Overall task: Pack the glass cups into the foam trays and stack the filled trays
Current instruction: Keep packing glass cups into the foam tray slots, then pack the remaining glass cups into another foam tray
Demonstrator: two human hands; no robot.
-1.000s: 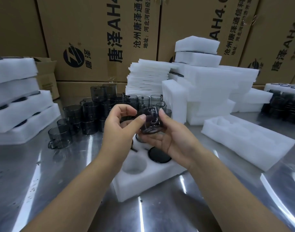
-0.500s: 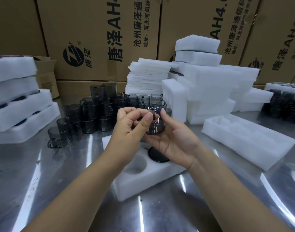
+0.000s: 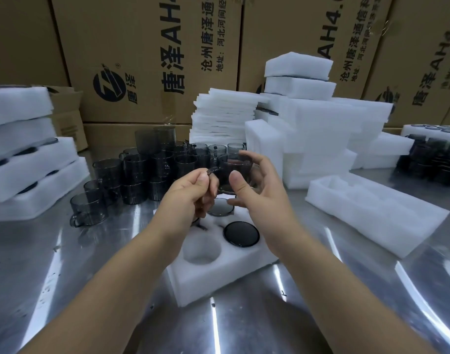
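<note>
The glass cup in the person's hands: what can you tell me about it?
The glass cup is short, round, of smoky see-through glass, with a loop handle. It is roughly upright in the air above the foam tray. The left hand pinches its handle; the right hand wraps its body, thumb in front.

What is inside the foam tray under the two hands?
The foam tray holds a dark cup at the near right and another cup behind it; the near left pocket is empty. The left hand and right hand cover the rest, so its content is unseen.
</note>
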